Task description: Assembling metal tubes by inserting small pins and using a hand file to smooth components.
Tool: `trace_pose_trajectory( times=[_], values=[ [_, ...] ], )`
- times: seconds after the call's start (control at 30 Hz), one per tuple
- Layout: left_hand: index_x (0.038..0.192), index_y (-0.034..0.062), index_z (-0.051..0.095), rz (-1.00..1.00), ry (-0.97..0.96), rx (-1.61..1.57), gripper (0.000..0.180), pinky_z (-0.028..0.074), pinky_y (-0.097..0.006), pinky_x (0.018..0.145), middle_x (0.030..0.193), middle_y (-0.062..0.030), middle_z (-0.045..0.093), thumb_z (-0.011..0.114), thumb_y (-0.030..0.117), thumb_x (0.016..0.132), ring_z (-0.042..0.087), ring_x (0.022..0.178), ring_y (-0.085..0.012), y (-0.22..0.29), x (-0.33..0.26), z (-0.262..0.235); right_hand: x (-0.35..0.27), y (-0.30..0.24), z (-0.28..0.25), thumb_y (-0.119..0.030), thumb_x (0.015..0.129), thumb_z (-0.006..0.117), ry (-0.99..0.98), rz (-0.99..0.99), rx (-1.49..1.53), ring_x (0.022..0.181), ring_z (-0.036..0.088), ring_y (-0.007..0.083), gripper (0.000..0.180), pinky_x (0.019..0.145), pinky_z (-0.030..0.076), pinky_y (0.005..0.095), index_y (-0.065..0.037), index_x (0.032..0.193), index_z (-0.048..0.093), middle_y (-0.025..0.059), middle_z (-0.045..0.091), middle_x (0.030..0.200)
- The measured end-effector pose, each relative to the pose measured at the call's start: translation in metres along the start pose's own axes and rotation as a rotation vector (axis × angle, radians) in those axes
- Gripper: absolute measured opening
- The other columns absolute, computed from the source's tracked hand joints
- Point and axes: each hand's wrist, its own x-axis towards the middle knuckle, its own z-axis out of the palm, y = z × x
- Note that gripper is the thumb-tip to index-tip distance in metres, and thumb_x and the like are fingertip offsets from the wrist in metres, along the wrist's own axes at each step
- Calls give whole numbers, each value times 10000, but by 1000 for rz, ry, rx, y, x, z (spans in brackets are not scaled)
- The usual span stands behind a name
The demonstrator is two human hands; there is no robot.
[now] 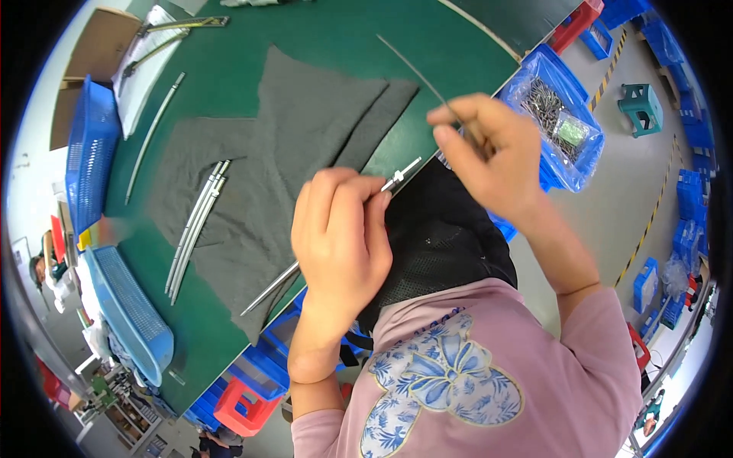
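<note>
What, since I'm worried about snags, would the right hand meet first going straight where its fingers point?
The right hand points leftward, so probably the grey cloth on the green tabletop. Depth is unclear; the hand looks raised and might pass above it.

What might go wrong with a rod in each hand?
The thin rod in the right hand sticks far out, so it might poke something. The silver rod in the left hand juts beyond the grip and could get knocked. The loose rods might roll if the grey cloth gets tugged.
</note>
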Motion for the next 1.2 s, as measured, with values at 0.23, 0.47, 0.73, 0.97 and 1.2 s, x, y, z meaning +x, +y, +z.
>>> trace_pose_trajectory(
  times=[0.23,0.47,0.73,0.97,1.2],
  values=[
    [918,-50,574,3,611,-287,123,404,-215,597,923,-136,573,587,65,878,497,709,-161,34,-1,-106,-30,-21,56,-74,871,645,-243,220,778,495,329,-16,73,444,243,212,-2,881,643,-75,447,553],
    [994,-10,434,236,1127,-1317,140,374,-250,554,852,-80,392,526,-12,889,414,674,-142,29,-34,-181,-50,-56,72,-188,946,589,-424,311,991,564,378,-12,227,503,297,191,24,987,659,-61,504,647],
    [955,-12,474,49,1322,-1719,64,380,-255,543,792,-71,420,456,50,958,414,665,-141,-18,-51,-149,-69,-49,69,-218,948,604,-383,392,979,598,428,9,285,526,336,191,6,772,609,-31,533,635],
    [1087,-97,531,-432,1068,-1391,219,429,-387,925,1060,-185,540,467,53,941,505,1062,-270,-22,-104,-127,-43,-22,33,-223,960,572,-221,383,836,534,383,6,298,479,294,193,-22,741,598,-50,486,591],
    [1215,-36,570,-367,869,125,381,397,-385,975,1188,-146,571,542,69,850,525,1139,-264,23,-46,-75,-24,-2,17,-221,952,575,-282,267,620,596,421,32,306,528,331,219,2,744,598,-31,519,638]
  ],
)
